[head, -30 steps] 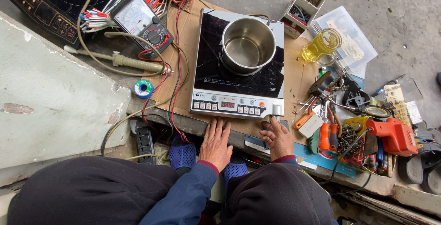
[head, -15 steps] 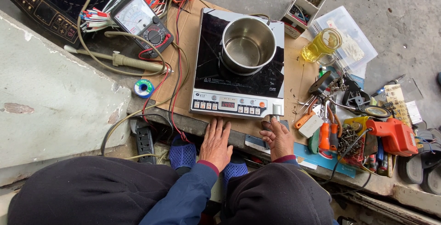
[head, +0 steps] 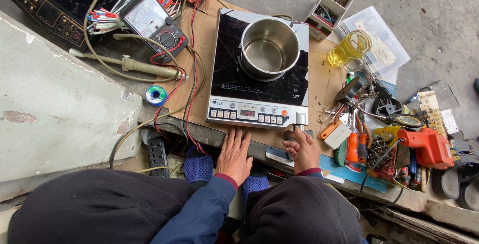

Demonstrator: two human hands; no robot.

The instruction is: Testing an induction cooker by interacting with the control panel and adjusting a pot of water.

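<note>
An induction cooker lies on a cardboard sheet with a steel pot of water on its black glass; its red display is lit. My left hand rests flat, fingers spread, on the bench edge just below the cooker's control panel. My right hand is closed around a small silvery metal piece at the cooker's front right corner.
An analog multimeter, a soldering iron and a solder spool lie left among tangled wires. A glass mug of yellow liquid, screwdrivers, pliers, an orange power tool and a parts box crowd the right. A power strip sits below.
</note>
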